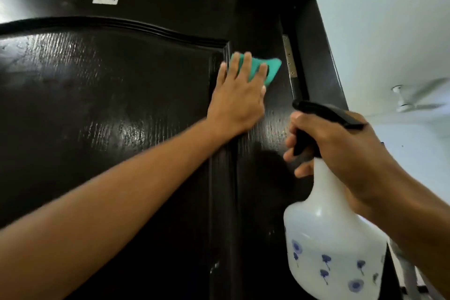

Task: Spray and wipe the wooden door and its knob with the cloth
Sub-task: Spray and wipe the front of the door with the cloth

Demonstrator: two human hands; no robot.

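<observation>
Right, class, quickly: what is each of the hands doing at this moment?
Left hand: open, straight fingers pressing the green cloth flat on the door.
Right hand: closed round the spray bottle.

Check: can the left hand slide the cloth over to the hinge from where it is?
Probably yes. The left hand presses the green cloth flat on the door, just left of the hinge. Bare door lies between them; the spray bottle in the right hand sits lower, out of the path.

Green cloth [270,68], dark-brown door [109,105]
</observation>
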